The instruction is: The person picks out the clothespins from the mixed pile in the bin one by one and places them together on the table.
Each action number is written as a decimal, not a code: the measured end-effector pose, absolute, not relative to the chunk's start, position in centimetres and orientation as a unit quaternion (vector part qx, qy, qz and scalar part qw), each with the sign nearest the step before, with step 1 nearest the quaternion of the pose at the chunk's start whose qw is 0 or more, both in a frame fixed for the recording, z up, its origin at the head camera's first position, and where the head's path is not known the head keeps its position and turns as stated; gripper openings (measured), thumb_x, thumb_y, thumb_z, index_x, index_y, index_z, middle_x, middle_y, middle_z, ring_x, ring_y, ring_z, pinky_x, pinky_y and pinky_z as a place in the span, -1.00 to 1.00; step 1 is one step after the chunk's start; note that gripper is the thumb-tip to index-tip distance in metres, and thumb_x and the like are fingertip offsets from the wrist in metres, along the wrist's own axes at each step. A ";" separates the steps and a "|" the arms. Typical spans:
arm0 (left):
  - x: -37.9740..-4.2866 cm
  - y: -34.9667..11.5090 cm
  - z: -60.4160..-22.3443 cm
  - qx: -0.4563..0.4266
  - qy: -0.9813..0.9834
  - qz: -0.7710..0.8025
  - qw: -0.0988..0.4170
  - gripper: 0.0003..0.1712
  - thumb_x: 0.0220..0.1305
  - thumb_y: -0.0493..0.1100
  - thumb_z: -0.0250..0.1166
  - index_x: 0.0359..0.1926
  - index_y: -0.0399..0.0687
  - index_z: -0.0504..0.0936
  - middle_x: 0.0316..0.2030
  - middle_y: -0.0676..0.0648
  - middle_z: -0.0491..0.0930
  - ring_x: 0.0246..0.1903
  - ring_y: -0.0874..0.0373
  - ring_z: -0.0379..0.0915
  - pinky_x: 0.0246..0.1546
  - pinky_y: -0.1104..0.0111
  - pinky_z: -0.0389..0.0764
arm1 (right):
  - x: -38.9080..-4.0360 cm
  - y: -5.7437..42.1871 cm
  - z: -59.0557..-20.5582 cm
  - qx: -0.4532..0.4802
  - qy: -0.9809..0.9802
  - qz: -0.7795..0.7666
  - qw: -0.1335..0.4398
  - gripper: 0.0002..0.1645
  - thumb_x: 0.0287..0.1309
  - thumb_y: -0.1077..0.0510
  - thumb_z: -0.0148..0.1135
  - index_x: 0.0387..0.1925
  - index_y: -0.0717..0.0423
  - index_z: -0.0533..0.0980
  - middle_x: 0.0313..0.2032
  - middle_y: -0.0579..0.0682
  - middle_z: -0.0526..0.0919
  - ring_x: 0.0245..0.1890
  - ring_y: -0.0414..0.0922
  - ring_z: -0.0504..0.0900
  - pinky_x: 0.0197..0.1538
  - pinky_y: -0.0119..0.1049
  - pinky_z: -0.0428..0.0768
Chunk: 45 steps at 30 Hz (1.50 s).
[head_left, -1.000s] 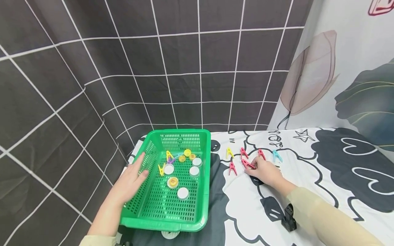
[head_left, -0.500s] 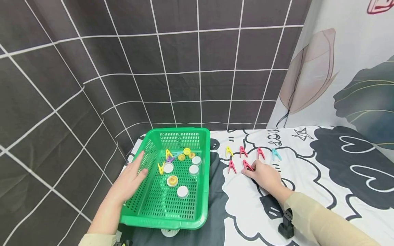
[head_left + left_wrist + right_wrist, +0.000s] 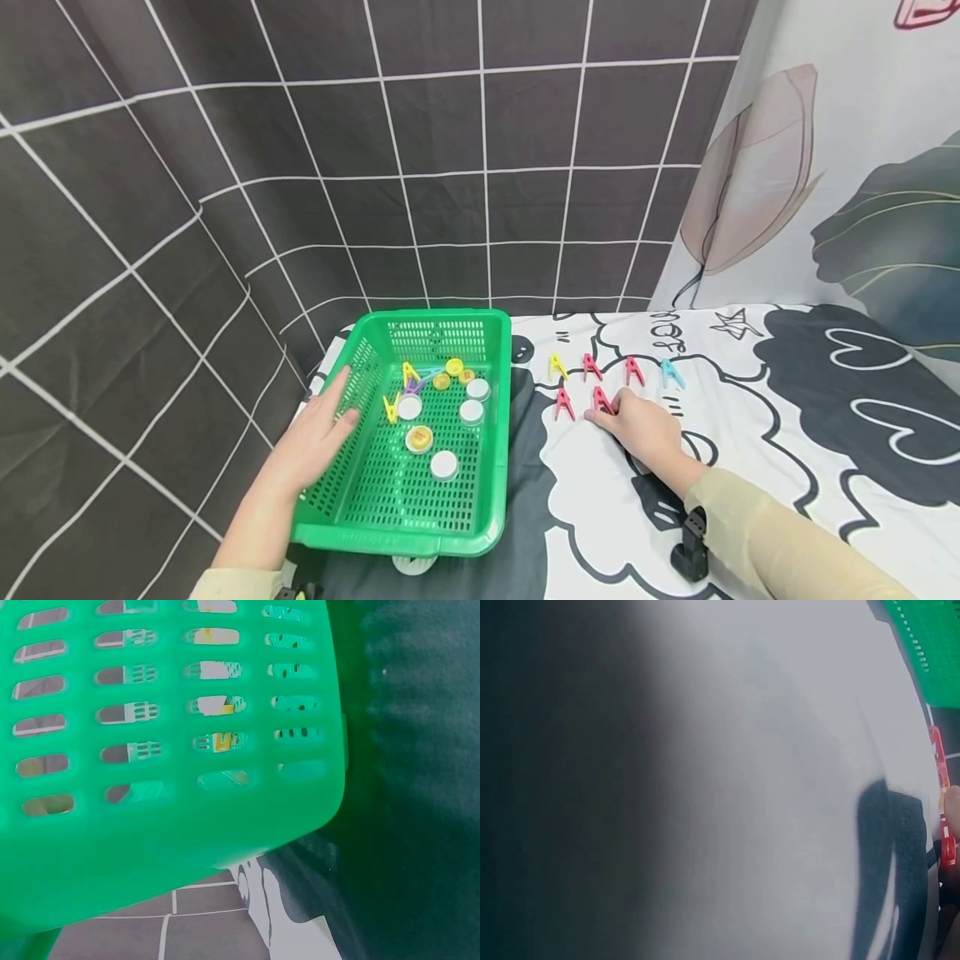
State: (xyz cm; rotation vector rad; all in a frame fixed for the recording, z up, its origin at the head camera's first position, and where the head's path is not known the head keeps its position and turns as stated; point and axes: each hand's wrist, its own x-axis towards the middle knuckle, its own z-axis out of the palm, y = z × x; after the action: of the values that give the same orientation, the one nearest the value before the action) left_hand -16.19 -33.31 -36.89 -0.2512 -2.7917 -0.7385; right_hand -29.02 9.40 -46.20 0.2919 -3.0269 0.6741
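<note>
My right hand [image 3: 647, 429] is low over the patterned cloth, its thumb and fingertips pinching a red clothespin [image 3: 602, 400]. Part of that clothespin is hidden behind the fingers. Around it, in two rows, lie more red clothespins [image 3: 563, 405], a yellow clothespin [image 3: 557, 366] and a light blue clothespin [image 3: 672, 373]. At the far right of the right wrist view, a red clothespin [image 3: 948, 844] shows beside a fingertip. My left hand [image 3: 311, 442], fingers straight, is at the left side of a green basket [image 3: 491, 492]; the left wrist view shows only the basket's slotted wall [image 3: 165, 840].
Inside the basket lie white caps [image 3: 444, 466], yellow caps [image 3: 454, 367], yellow clothespins [image 3: 391, 409] and a purple clothespin [image 3: 414, 386]. A white round thing [image 3: 413, 566] sticks out below the basket's front edge. Dark gridded cloth [image 3: 420, 208] hangs behind and to the left.
The red clothespin in my right hand has turned from slanted to more upright, in line with the red one to its left. My left hand has stayed by the basket.
</note>
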 end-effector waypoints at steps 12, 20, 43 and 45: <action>-16.2 -33.2 -36.9 -0.081 -0.959 -0.246 0.117 -0.31 0.44 -0.06 -0.08 0.42 -0.33 -0.06 0.32 -0.42 0.10 0.29 -0.34 0.02 0.26 -0.21 -0.06 | -29.1 9.3 -46.3 0.096 -0.971 0.219 0.022 -0.41 -0.03 -0.32 0.30 -0.47 0.13 0.45 -0.73 -0.09 0.39 -0.71 -0.14 0.32 -0.65 -0.32 0.19; -16.2 -33.1 -36.8 -0.085 -0.957 -0.250 0.119 -0.31 0.43 -0.09 -0.06 0.42 -0.34 -0.05 0.31 -0.43 0.12 0.28 -0.34 0.04 0.25 -0.21 -0.05 | -29.4 9.4 -45.3 0.072 -0.968 0.239 -0.005 -0.37 0.00 -0.39 0.22 -0.45 0.13 0.47 -0.71 -0.09 0.43 -0.69 -0.14 0.37 -0.66 -0.31 0.23; -16.3 -33.5 -36.8 -0.083 -0.955 -0.260 0.115 -0.31 0.44 -0.09 -0.07 0.43 -0.32 -0.07 0.32 -0.43 0.10 0.28 -0.36 0.02 0.23 -0.24 -0.03 | -34.0 3.6 -37.2 0.101 -0.953 0.285 0.019 -0.29 0.14 -0.41 0.01 -0.13 0.16 0.41 -0.68 -0.04 0.51 -0.69 -0.08 0.54 -0.61 -0.24 0.35; -16.3 -33.5 -36.8 -0.084 -0.955 -0.260 0.115 -0.30 0.44 -0.08 -0.08 0.43 -0.33 -0.07 0.32 -0.44 0.10 0.28 -0.36 0.03 0.23 -0.24 -0.02 | -34.1 3.0 -36.8 0.107 -0.951 0.290 0.014 -0.29 0.14 -0.40 0.02 -0.11 0.16 0.41 -0.66 -0.02 0.51 -0.71 -0.04 0.56 -0.61 -0.23 0.35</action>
State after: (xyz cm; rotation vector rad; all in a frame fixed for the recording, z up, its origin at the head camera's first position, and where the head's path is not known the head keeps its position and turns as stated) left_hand -16.27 -33.49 -36.81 -0.2448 -2.7981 -0.7614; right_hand -34.07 3.00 -36.85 0.3332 -2.9615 0.9036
